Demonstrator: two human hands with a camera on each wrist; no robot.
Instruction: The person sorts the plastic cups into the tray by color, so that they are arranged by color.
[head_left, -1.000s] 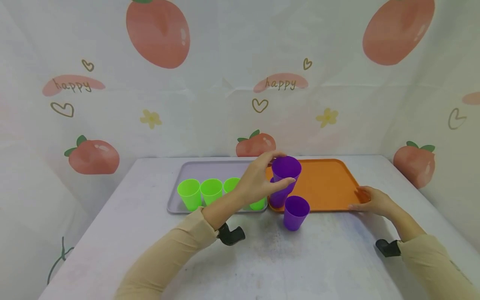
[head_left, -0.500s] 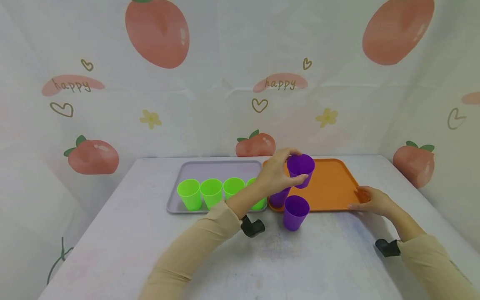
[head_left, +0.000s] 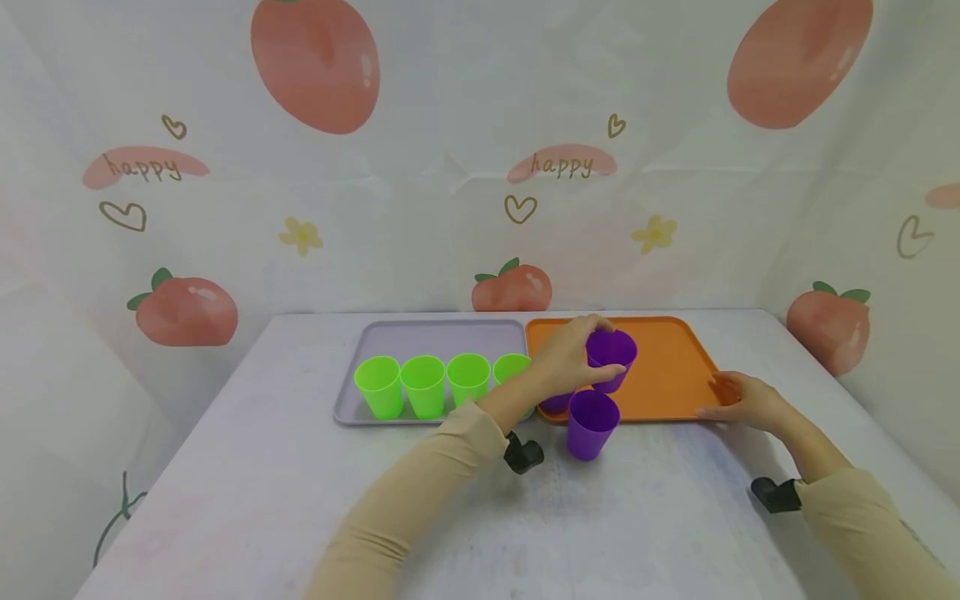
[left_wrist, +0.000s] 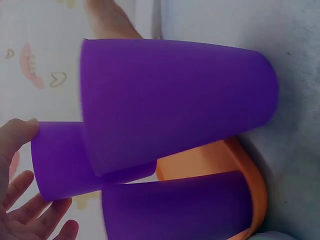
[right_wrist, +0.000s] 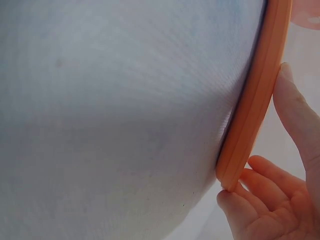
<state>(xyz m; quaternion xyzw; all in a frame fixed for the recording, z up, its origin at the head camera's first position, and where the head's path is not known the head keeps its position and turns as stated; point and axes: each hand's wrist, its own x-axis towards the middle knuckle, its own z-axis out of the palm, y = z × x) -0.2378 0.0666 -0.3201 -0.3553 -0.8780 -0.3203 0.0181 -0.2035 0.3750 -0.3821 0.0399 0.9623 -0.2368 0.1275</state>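
Observation:
In the head view my left hand (head_left: 562,358) grips a purple cup (head_left: 612,362) by its rim, thumb in front and fingers behind, over the orange tray (head_left: 667,367). Whether its base touches the tray cannot be made out. A second purple cup (head_left: 557,403) stands on the tray's left front part, mostly behind my left wrist. Another purple cup (head_left: 591,429) stands upright on the table in front of the tray; it looms large in the left wrist view. My right hand (head_left: 746,404) holds the tray's right front corner, its thumb against the rim (right_wrist: 255,100).
Left of the orange tray lies a grey-lilac tray (head_left: 442,333) with several bright green cups (head_left: 423,387) lined up along its front; my left arm partly covers the rightmost one. A printed curtain (head_left: 420,167) hangs behind the white table (head_left: 637,517).
My left hand has carried the purple cup rightward, away from the cup at the tray's left, and then lowered it toward the orange tray. My right hand has stayed at the corner.

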